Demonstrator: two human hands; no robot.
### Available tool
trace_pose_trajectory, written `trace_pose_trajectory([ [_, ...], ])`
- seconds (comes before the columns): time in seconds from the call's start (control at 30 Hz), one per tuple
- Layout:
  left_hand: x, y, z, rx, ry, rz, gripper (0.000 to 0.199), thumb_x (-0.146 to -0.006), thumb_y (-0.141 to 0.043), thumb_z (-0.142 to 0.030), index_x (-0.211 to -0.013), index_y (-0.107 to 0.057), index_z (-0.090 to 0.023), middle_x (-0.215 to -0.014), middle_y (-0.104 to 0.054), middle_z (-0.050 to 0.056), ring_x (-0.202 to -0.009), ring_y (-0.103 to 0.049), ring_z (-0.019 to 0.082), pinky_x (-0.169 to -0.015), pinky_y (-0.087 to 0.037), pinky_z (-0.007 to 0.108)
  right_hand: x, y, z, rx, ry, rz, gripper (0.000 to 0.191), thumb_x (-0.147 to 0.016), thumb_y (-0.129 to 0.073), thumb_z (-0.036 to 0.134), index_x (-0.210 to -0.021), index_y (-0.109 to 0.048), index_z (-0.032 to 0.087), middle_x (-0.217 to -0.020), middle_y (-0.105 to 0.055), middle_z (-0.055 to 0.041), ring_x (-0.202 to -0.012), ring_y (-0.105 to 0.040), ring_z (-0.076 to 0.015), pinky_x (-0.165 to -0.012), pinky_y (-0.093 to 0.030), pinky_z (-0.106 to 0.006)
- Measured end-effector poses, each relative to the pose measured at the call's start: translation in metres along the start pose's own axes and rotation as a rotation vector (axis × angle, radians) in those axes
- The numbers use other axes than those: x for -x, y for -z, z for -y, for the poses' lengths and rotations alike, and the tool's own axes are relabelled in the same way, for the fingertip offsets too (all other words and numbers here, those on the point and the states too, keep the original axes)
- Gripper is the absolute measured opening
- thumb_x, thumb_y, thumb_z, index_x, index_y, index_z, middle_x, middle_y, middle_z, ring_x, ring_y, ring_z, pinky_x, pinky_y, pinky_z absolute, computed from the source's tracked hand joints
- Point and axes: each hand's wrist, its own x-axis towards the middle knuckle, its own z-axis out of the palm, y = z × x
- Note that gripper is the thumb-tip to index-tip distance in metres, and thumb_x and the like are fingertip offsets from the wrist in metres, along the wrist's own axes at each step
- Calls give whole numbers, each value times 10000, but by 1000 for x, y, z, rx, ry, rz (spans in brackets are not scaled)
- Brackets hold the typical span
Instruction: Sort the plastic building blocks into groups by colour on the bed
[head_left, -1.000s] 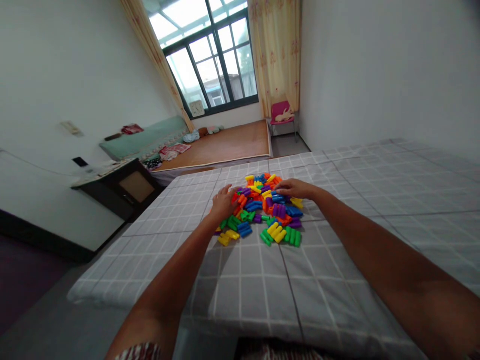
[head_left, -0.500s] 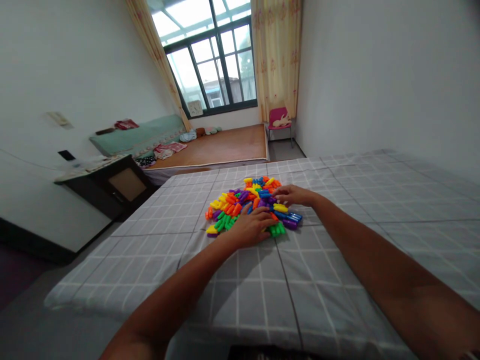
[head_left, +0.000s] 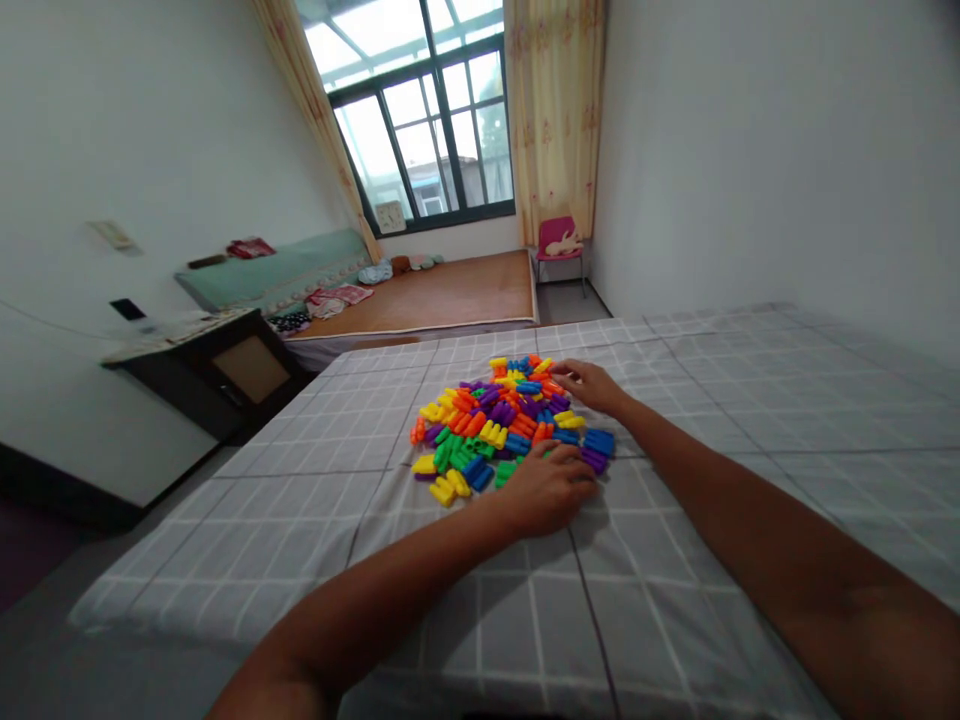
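While both our forearms reach across the grey checked sheet point(head_left: 480, 640), our left hand point(head_left: 551, 490) lies palm down at the near right edge of the pile of plastic blocks point(head_left: 491, 408), its fingers spread apart; we cannot tell whether anything sits under the palm. A purple block point(head_left: 594, 460) and a blue block point(head_left: 599, 442) lie beside its fingertips, at the pile's right edge. Yellow, blue and green pieces form the pile's near side, with orange and purple ones through its middle. At the pile's far right edge, we have our right hand point(head_left: 589, 385) with its fingers bent toward the blocks; we cannot tell whether it grips one.

Left of the pile and beyond it, we see a dark cabinet point(head_left: 225, 375). Farther behind the pile are a bed with a brown mat point(head_left: 465, 290) and, to its right, a pink chair point(head_left: 556, 236) bearing a soft toy point(head_left: 564, 244). Farthest beyond the pile, we face a dark-framed window point(head_left: 448, 130) between patterned curtains point(head_left: 555, 120).
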Motion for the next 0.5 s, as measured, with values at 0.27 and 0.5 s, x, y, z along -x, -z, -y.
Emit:
trace_pose_trajectory([
  [0.27,-6,-22,17,32,-4,-81,205,-925,-500,-274,-1058,-652,-243,-1095,-686,38,-1183,-480,217,-986,-336,397,-2,-31,18,163,162,57,343,-852,-576,383,-1146,-660,228,-1175,-674,-81,-1124,-572,-254,-994,-408,-414],
  [0.5,3,-23,22,77,-17,-60,207,-926,-502,-263,-1080,-640,-246,-1090,-675,40,-1063,-543,185,-963,-342,361,-8,47,-40,296,-265,-254,295,-865,-480,373,-915,-676,158,-898,-716,-89,-829,-644,-211,-768,-485,-332],
])
